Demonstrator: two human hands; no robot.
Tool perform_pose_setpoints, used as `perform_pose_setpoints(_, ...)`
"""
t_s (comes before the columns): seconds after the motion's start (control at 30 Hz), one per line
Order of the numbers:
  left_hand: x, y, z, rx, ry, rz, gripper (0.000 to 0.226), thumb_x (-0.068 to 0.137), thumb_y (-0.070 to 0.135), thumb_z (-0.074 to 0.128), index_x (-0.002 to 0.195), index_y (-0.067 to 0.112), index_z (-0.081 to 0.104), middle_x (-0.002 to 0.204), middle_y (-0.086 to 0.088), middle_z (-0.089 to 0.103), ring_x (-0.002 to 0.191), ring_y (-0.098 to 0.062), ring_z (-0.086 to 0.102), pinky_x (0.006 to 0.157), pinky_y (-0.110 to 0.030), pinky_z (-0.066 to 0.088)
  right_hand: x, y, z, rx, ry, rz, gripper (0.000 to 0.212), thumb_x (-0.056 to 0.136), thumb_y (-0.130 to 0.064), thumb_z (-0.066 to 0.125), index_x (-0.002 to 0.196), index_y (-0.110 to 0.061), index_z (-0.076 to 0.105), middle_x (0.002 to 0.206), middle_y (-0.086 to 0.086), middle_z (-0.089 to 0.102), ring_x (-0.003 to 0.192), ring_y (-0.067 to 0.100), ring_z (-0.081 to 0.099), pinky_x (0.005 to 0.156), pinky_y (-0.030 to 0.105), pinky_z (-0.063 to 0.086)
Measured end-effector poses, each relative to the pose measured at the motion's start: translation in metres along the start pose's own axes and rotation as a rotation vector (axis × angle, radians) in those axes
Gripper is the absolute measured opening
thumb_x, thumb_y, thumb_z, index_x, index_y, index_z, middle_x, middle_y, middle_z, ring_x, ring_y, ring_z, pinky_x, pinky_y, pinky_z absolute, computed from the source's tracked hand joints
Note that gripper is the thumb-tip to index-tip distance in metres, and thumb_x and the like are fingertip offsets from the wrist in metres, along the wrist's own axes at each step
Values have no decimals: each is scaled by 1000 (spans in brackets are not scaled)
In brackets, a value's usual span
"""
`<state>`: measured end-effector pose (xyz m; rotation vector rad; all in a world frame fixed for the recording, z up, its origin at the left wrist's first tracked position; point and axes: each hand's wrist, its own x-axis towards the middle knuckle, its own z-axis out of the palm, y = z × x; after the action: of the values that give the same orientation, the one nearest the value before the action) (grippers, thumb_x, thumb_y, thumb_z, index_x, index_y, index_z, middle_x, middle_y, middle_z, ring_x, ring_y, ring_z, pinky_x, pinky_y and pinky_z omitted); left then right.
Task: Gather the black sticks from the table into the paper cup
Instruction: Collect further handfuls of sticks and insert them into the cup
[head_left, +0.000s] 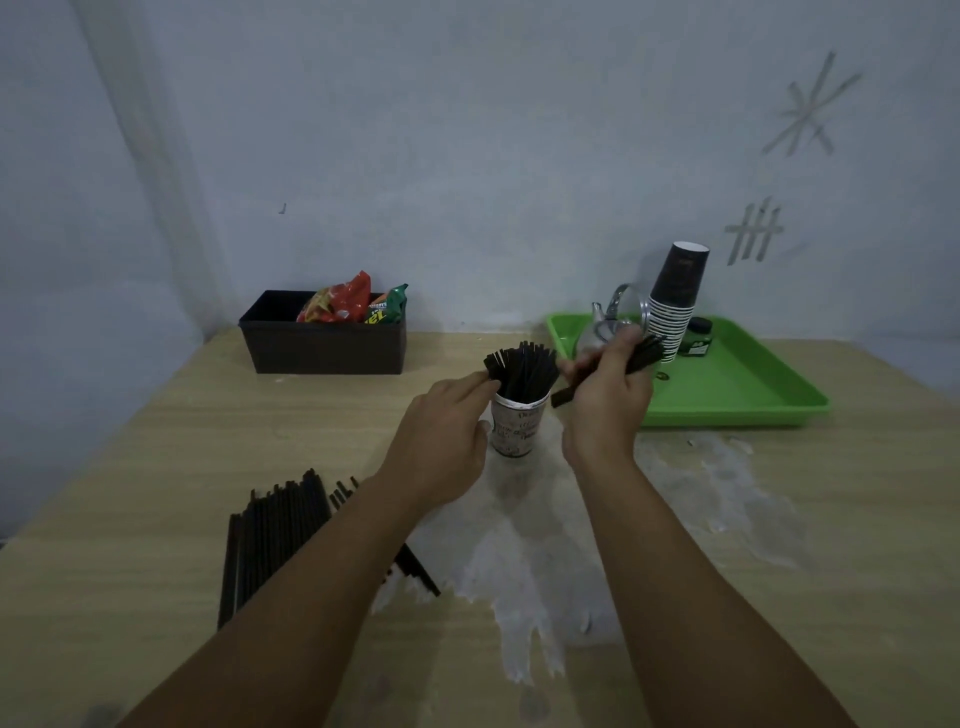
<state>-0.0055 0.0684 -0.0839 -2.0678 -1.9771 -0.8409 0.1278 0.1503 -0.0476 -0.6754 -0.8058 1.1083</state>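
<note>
We see one wooden table (779, 545) against a pale wall, and two bare forearms reaching out from the near edge. One printed paper cup (519, 423) stands upright near the middle of the table, holding a fanned bunch of black sticks (522, 371); they are too many and too tightly packed for us to count.

The left hand (447, 431) is at the cup's left side. Its fingers are curled, and the fingertips touch the leftmost sticks near their tops, while the thumb appears to rest against the cup's wall.

The right hand (610, 395) hovers just right of the cup, above the table. Its fingers are closed around a small bundle of sticks (644, 356), whose ends stick out on both sides of the fist; we cannot count them.

On the near left, one loose pile of sticks (270, 535) lies flat on the table, partly hidden by the left forearm.

At the far left sits one dark box (324, 345) with two snack packets (340, 304), one red and one green. At the far right, one green tray (737, 384) carries one metal teapot (605, 325), one stack of dark paper cups (675, 301) and one small dark jar (696, 338).
</note>
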Motion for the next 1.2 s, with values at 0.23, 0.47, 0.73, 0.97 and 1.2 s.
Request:
perform_pose_setpoints(0.23,-4,3,7,22,28,34,52,85,13,55,136,14,45,142,-3,49,121,-26,47,95,-40,40,24,20,18,-125,-2,82,47,99,-51,41,68,-22,62,77,-11,74,76,2,64,80,32,49)
perform_pose_setpoints(0.47,-3,7,7,72,32,40,50,83,12,55,133,14,49,136,-4,54,119,-26,48,92,-41,42,16,44,5,-538,-219,94,35,97,-48,48,115,-24,66,114,1,69,109,19,63,98,41,49)
perform_pose_setpoints(0.73,-4,5,10,52,26,21,50,85,14,52,135,16,46,139,-2,51,120,-25,47,91,-41,44,11,37,-8,-640,-291,49,90,84,-65,58,152,-18,23,148,6,46,133,18,47,109,39,40)
perform_pose_setpoints(0.97,-6,5,14,31,24,7,53,86,12,52,138,15,42,144,-2,46,120,-25,46,93,-39,42,13,34,-17,-824,-427,-204,73,95,-65,20,127,-13,60,127,9,64,121,23,57,102,45,45)
perform_pose_setpoints(1.2,-9,7,8,-42,32,-33,51,89,15,51,139,17,41,147,-1,43,126,-24,42,97,-40,39,0,27,-21,-824,-280,-320,57,99,-48,35,144,-13,44,144,12,46,134,27,41,111,47,34)
